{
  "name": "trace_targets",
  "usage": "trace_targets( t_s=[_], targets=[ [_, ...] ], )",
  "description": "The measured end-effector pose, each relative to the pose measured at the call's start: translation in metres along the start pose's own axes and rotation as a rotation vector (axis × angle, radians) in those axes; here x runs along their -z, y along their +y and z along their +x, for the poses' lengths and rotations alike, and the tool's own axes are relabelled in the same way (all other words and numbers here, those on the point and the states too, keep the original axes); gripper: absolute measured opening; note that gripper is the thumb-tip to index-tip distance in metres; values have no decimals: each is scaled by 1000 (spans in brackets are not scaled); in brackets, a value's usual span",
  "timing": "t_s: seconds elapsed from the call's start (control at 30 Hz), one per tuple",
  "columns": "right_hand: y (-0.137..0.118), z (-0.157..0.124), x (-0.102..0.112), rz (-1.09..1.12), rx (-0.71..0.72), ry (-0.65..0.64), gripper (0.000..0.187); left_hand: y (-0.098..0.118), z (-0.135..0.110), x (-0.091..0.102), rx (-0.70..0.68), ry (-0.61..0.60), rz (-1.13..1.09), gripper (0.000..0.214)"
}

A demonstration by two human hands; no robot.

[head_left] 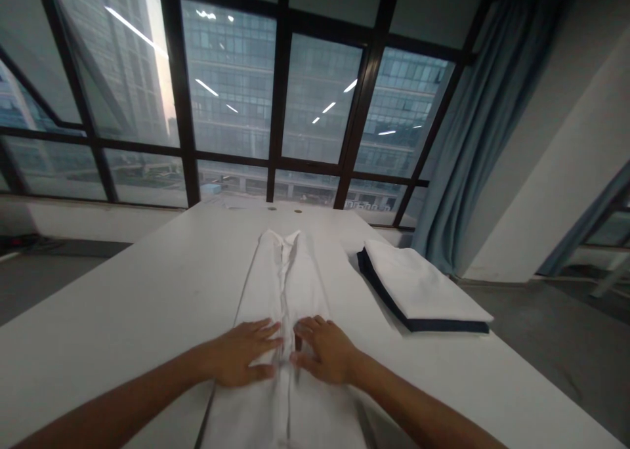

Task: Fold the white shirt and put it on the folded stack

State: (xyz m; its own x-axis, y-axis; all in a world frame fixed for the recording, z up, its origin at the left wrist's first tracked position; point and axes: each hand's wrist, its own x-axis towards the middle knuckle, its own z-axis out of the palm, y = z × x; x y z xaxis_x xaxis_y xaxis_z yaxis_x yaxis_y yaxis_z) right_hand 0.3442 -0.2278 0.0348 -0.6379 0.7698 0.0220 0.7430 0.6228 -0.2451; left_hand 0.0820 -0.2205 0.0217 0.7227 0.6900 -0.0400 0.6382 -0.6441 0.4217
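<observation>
A long piece of white cloth (pixel 308 275), which looks like a garment, lies lengthwise on the white table. Its two sides are folded inward and meet along a creased middle seam, with two small peaks at the far end. My left hand (pixel 246 354) rests flat on the left half, fingers spread toward the seam. On the right half, beside the seam, lies my right hand (pixel 327 350), its fingers a little bent and thumb apart. Both hands touch the cloth without gripping it. The near end of the cloth runs out of view at the bottom.
On the right side of the white table (pixel 162 285) lies a folded stack of white cloth (pixel 418 281) over dark navy cloth (pixel 443 325). Beyond the far table edge are dark-framed windows (pixel 319 101). A blue-grey curtain (pixel 472 140) hangs at the right beside a pale pillar (pixel 546 153).
</observation>
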Motion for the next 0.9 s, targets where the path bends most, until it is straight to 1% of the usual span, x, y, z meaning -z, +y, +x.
trace_targets(
  t_s=[0.03, 0.07, 0.1, 0.13, 0.17, 0.2, 0.23, 0.3, 0.33, 0.4, 0.43, 0.5, 0.57, 0.63, 0.7, 0.77, 0.83, 0.9],
  targets=[
    [5, 6, 6, 19, 11, 2, 56, -6, 4, 8, 3, 23, -46, 56],
    [13, 16, 12, 28, 9, 22, 52, -14, 10, 17, 33, 87, -69, 53],
    [24, 28, 16, 23, -3, 59, 48, -24, 18, 24, 85, 175, -62, 53],
    [35, 42, 19, 0, -23, 110, 45, -36, 28, 30, 143, 265, -22, 53],
    [47, 57, 20, -34, -51, 160, 45, -48, 39, 33, 189, 324, 38, 54],
    [58, 72, 18, -67, -87, 191, 48, -60, 49, 34, 218, 332, 98, 56],
    [69, 86, 15, -90, -123, 198, 53, -71, 57, 33, 239, 302, 148, 59],
    [86, 107, 8, -102, -164, 147, 64, -88, 70, 28, 264, 188, 202, 62],
    [94, 115, 6, -96, -159, 110, 67, -94, 75, 27, 264, 143, 212, 62],
    [107, 129, 6, -81, -124, 73, 63, -105, 85, 31, 239, 108, 213, 57],
    [114, 137, 8, -82, -114, 83, 56, -111, 92, 36, 228, 121, 211, 51],
    [128, 154, 14, -101, -133, 143, 48, -123, 109, 50, 221, 201, 223, 43],
    [144, 175, 18, -133, -200, 186, 49, -138, 133, 62, 257, 295, 266, 45],
    [157, 197, 17, -152, -254, 179, 55, -155, 158, 69, 323, 329, 309, 52],
    [168, 216, 11, -138, -272, 138, 58, -172, 180, 67, 399, 304, 316, 58],
    [175, 229, 5, -111, -264, 87, 60, -187, 194, 62, 439, 273, 301, 63],
    [180, 238, 1, -98, -250, 46, 61, -199, 202, 58, 442, 257, 285, 66],
    [185, 245, 0, -101, -249, 57, 61, -206, 208, 58, 443, 247, 272, 66]
  ],
)
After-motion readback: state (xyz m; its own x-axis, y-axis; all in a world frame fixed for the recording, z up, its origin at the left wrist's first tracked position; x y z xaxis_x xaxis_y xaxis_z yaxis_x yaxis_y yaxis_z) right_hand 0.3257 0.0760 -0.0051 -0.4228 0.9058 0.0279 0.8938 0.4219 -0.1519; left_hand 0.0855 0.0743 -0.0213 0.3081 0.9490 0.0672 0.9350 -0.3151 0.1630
